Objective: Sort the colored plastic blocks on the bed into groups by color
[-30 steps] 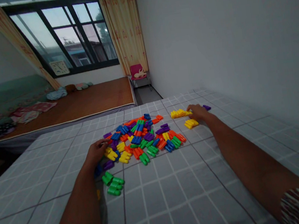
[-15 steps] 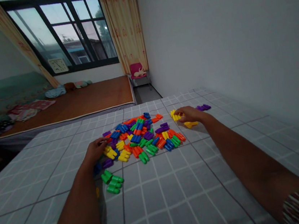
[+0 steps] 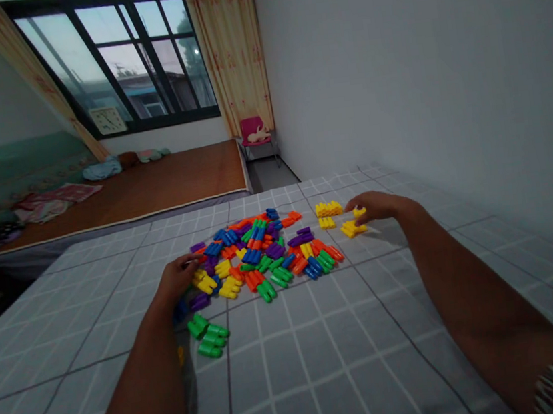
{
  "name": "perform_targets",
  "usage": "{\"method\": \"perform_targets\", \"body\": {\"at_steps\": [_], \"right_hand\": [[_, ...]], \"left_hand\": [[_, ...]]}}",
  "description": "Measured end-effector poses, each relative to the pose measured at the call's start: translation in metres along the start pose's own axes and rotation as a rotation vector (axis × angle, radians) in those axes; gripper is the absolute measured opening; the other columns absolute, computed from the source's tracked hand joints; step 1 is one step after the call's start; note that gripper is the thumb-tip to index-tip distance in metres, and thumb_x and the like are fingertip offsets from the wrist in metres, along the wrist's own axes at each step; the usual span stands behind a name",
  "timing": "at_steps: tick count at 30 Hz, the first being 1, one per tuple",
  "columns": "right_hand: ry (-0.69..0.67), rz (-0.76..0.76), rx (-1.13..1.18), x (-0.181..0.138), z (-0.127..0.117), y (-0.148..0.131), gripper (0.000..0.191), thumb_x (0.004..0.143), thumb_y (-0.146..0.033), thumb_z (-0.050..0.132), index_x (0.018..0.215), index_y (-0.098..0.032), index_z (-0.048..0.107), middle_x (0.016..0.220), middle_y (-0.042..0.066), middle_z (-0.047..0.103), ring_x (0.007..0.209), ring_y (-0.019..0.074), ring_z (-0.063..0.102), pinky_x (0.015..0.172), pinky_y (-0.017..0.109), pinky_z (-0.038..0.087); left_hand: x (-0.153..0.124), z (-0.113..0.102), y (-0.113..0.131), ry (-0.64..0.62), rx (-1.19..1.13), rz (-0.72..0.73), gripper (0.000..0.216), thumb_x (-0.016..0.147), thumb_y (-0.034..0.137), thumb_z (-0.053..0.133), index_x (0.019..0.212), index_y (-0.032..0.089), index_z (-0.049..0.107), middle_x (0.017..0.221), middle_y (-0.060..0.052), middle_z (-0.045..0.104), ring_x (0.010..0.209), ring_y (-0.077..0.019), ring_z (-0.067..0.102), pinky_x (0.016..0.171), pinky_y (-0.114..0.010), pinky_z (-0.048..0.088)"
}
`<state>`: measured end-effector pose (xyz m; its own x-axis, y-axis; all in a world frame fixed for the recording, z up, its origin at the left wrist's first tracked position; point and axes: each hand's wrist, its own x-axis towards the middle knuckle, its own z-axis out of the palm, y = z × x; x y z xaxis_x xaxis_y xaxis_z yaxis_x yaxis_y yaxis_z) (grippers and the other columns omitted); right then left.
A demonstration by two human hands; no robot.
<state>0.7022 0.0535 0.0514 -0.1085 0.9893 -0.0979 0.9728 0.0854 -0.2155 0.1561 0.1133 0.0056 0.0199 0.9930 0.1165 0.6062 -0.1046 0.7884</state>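
Note:
My right hand (image 3: 376, 205) is over the right side of the table, closed on a yellow plastic building piece (image 3: 359, 212) at its fingertips. Just below that, another yellow piece (image 3: 352, 228) lies on the cloth. A row of joined yellow pieces (image 3: 328, 209) sits left of the hand. My left hand (image 3: 180, 276) rests at the left edge of a mixed pile of coloured pieces (image 3: 261, 249), its fingers loosely bent and apart, touching the pile near a yellow piece (image 3: 204, 282). Whatever lies under those fingertips is partly hidden.
Green pieces (image 3: 209, 336) lie together nearer me, beside my left forearm. A grey checked cloth (image 3: 307, 371) covers the table. Beyond it stand a bed with a brown mat (image 3: 176, 175) and a pink chair (image 3: 253, 128). A white wall (image 3: 415, 69) runs along the right.
My right hand has moved right, away from the yellow row, and now has a yellow piece at its fingertips. The purple pieces at the right are now hidden behind it. My left hand has stayed put.

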Motion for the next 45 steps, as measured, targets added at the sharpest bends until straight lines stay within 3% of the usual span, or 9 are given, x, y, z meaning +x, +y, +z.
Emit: {"method": "perform_targets", "body": {"at_steps": [3, 9, 16, 23, 28, 33, 38, 45], "right_hand": [[-0.118, -0.04, 0.067, 0.0, 0.015, 0.005, 0.053, 0.056, -0.023, 0.082, 0.107, -0.033, 0.071, 0.113, 0.002, 0.07, 0.101, 0.024, 0.065, 0.084, 0.034, 0.048], [-0.131, -0.056, 0.05, 0.009, 0.026, 0.009, 0.047, 0.057, -0.016, 0.076, 0.103, -0.026, 0.068, 0.109, 0.006, 0.069, 0.101, 0.0265, 0.063, 0.085, 0.036, 0.047], [0.073, -0.034, 0.047, 0.01, 0.017, -0.005, 0.042, 0.067, -0.025, 0.073, 0.108, -0.022, 0.062, 0.111, 0.007, 0.066, 0.092, 0.0207, 0.063, 0.077, 0.03, 0.047], [0.46, 0.292, -0.032, 0.014, 0.016, 0.016, 0.044, 0.074, -0.032, 0.069, 0.117, -0.026, 0.059, 0.104, 0.002, 0.068, 0.088, 0.019, 0.063, 0.066, 0.027, 0.043], [0.297, 0.386, -0.027, 0.031, 0.017, 0.03, 0.046, 0.073, -0.027, 0.07, 0.118, -0.029, 0.06, 0.105, 0.0, 0.07, 0.088, 0.0176, 0.064, 0.065, 0.025, 0.044], [0.09, 0.311, 0.029, 0.051, 0.019, 0.037, 0.049, 0.07, -0.02, 0.071, 0.118, -0.025, 0.065, 0.107, 0.004, 0.071, 0.088, 0.0174, 0.066, 0.073, 0.025, 0.048], [-0.031, 0.229, 0.134, 0.053, 0.017, 0.043, 0.062, 0.068, -0.026, 0.076, 0.128, -0.022, 0.06, 0.117, 0.008, 0.068, 0.095, 0.022, 0.066, 0.08, 0.03, 0.05], [0.052, 0.208, 0.016, 0.052, 0.018, 0.041, 0.047, 0.072, -0.025, 0.071, 0.119, -0.02, 0.066, 0.114, 0.009, 0.07, 0.098, 0.0224, 0.066, 0.083, 0.029, 0.05]], "left_hand": [[0.0, 0.0, -0.001, 0.0, 0.001, -0.007, 0.047, 0.059, 0.046, 0.062, 0.091, 0.013, 0.075, 0.057, -0.001, 0.065, 0.052, -0.0158, 0.055, 0.047, -0.022, 0.04], [0.004, -0.001, -0.007, -0.001, -0.009, -0.013, 0.05, 0.057, 0.047, 0.063, 0.093, 0.014, 0.075, 0.06, -0.002, 0.066, 0.053, -0.0159, 0.056, 0.047, -0.023, 0.041], [0.002, 0.0, -0.006, -0.007, -0.042, -0.005, 0.051, 0.057, 0.048, 0.064, 0.092, 0.013, 0.074, 0.064, -0.004, 0.069, 0.054, -0.0157, 0.056, 0.048, -0.023, 0.041], [0.0, -0.001, -0.002, -0.002, -0.006, -0.022, 0.05, 0.058, 0.048, 0.064, 0.093, 0.014, 0.075, 0.065, -0.003, 0.069, 0.056, -0.0164, 0.056, 0.049, -0.023, 0.043], [0.003, -0.001, -0.007, -0.003, 0.015, -0.001, 0.052, 0.058, 0.049, 0.062, 0.094, 0.013, 0.074, 0.06, -0.002, 0.066, 0.053, -0.0155, 0.053, 0.048, -0.023, 0.039], [0.006, -0.001, -0.013, -0.007, 0.01, 0.014, 0.053, 0.058, 0.051, 0.062, 0.092, 0.013, 0.074, 0.063, -0.003, 0.066, 0.054, -0.015, 0.052, 0.049, -0.023, 0.039], [0.005, 0.0, -0.013, -0.017, -0.01, 0.005, 0.054, 0.059, 0.051, 0.062, 0.095, 0.012, 0.074, 0.068, -0.004, 0.067, 0.057, -0.0155, 0.054, 0.051, -0.024, 0.04], [0.005, -0.001, -0.014, -0.03, -0.03, -0.003, 0.057, 0.058, 0.054, 0.065, 0.095, 0.012, 0.073, 0.063, -0.003, 0.066, 0.054, -0.0152, 0.052, 0.05, -0.024, 0.039]]}}
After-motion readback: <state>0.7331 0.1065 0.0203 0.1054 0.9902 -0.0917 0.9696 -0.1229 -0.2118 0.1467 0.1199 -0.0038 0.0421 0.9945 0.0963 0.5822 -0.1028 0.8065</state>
